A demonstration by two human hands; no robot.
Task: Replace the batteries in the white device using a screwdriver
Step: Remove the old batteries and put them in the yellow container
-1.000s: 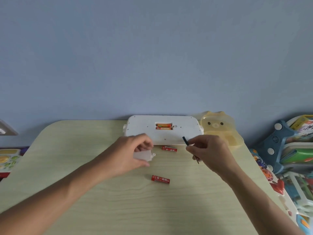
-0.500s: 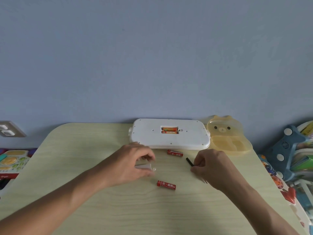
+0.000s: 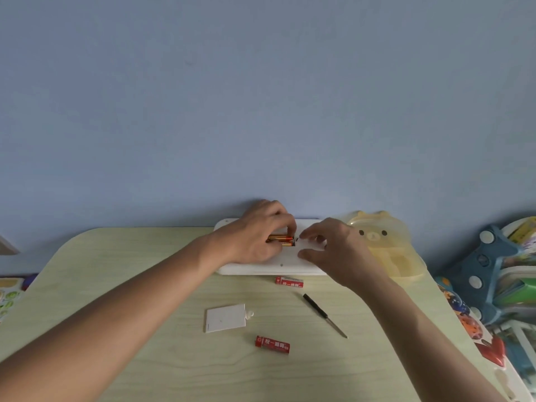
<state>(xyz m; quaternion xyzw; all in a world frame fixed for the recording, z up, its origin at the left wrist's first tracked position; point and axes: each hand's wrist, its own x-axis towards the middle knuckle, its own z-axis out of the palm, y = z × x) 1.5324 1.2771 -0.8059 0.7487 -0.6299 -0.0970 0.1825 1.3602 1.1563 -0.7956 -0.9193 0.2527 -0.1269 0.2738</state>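
Head view shows both of your hands up on the white device (image 3: 261,268), which lies at the far edge of the table (image 3: 145,358), close to the wall. Half a second ago your hands were lower down, near the middle of the table. Your left hand (image 3: 255,236) had the little white cover (image 3: 225,318) under its fingers, and your right hand (image 3: 333,250) held the screwdriver (image 3: 324,314). Now you have let go of both. The cover lies flat on the table, and the screwdriver lies on its side just to the right of it.

Your left hand now reaches into the open battery slot. Its fingers curl around the orange batteries (image 3: 280,239) inside and seem to pinch them. Your right hand rests on the device just beside the slot, with its fingers spread and loose. It holds nothing. It looks like it keeps the device from sliding.

Two red batteries wait on the table. One red battery (image 3: 289,282) lies right by the near edge of the device. The other red battery (image 3: 272,345) lies closer to you, below the cover.

So the screw part looks done and the cover is off. You are likely on the step of pulling the old batteries out. The red ones probably go in next.
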